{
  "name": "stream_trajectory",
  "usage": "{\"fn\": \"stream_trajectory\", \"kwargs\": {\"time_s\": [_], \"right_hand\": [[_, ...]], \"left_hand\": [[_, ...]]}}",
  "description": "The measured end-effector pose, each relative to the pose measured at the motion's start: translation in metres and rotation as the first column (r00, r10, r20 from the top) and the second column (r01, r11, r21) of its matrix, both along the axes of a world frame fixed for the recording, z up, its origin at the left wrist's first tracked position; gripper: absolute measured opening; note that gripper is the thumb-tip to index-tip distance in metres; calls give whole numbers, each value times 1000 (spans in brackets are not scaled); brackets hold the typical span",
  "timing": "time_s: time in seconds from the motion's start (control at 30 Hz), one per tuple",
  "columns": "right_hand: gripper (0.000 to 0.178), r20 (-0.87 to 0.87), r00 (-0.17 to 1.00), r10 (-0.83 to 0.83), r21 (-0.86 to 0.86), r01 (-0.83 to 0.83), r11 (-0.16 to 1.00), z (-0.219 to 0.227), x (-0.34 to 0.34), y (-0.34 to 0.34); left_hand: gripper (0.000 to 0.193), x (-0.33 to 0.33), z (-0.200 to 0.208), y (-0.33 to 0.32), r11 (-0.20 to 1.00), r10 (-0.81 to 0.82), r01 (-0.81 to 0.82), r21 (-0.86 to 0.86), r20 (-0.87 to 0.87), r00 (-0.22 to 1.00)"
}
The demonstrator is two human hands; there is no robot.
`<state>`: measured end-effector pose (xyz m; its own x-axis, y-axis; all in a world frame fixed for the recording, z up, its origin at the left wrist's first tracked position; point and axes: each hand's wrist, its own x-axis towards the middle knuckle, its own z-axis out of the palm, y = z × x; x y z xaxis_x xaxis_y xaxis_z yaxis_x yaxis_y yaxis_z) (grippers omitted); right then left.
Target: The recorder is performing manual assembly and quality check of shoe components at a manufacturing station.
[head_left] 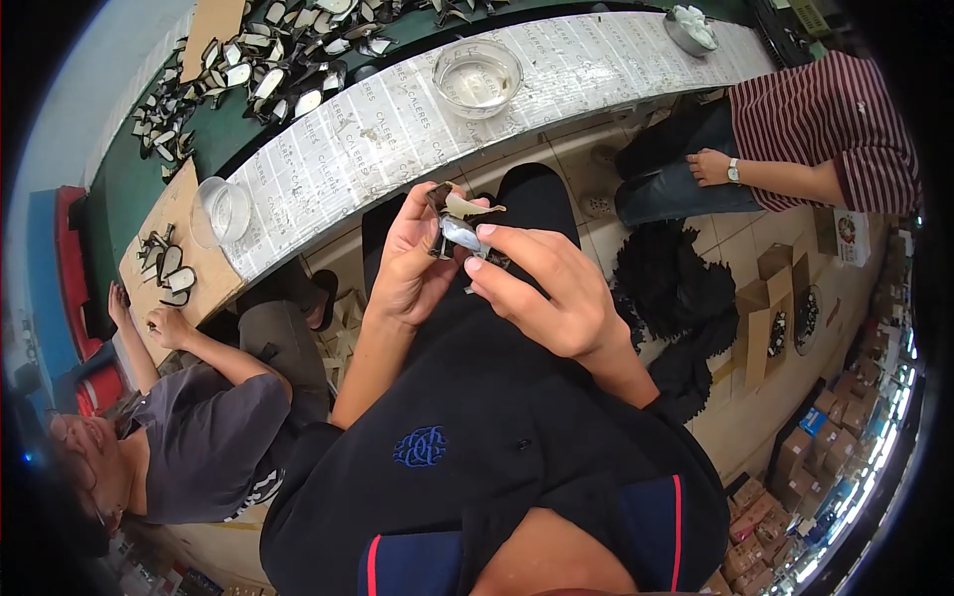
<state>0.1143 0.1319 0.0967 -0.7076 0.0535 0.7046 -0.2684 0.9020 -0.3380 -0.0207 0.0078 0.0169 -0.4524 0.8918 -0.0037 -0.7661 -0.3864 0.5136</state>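
Over my lap, my left hand (402,253) is closed around a small dark shoe upper (465,207) with a cream lining, which stands partly open. My right hand (561,288) pinches a crumpled white-blue wad (460,234) against it, thumb and index finger close together. The wad looks like cloth or cotton; its exact kind cannot be made out. My fingers hide part of the shoe upper.
Ahead runs a paper-covered bench (348,149) with two clear plastic bowls (477,77) and a bowl of white wads (692,30). Behind it, similar dark pieces (268,84) heap on a green belt (119,194). Co-workers sit at left (214,427) and right (825,139); an open carton (765,318) stands right.
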Motion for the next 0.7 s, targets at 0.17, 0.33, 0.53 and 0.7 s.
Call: {"fn": "stream_trajectory", "kwargs": {"time_s": [0.17,0.33,0.53,0.7], "right_hand": [[29,-17,999,39,-75,-41,996,5,1,-6],[35,-28,994,109,-202,-113,973,12,8,-5],[21,-15,999,-51,-537,35,843,7,34,7],[17,135,961,-241,-668,268,694,-29,49,21]], "left_hand": [[44,-1,1,-1,999,-12,10,43,37,999],[46,-4,-2,-5,998,-48,44,32,115,992],[55,-2,-2,-9,994,-78,64,93,152,985],[50,2,9,-6,965,-177,104,241,304,936]]}}
